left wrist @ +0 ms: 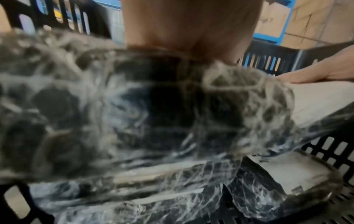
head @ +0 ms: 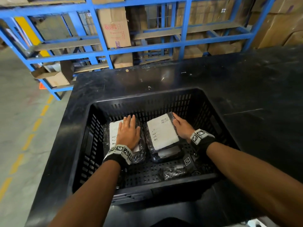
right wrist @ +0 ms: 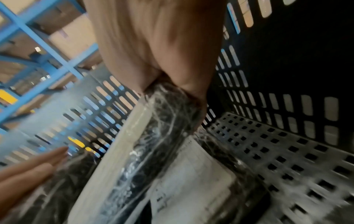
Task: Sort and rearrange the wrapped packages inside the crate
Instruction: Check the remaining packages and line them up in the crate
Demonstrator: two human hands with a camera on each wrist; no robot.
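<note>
In the black crate point(head: 205, 112) on the table point(head: 246, 82), we see two wrapped packages lying side by side, long axes running away from us. Our left hand point(head: 128, 131) lies flat, fingers straight, on the left package point(head: 114, 130). Our right hand point(head: 182, 126) has its grip closed on the right package point(head: 161, 130), tilted over a lower package point(head: 168, 153). Blue racking point(head: 105, 46) stands behind.

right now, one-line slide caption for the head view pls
Left hand presses flat on one wrapped package while the right hand grips another package inside the black crate.

light: dim, even | head: sharp centre; edges bowed | wrists: heavy motion blur; close wrap unfocused
</note>
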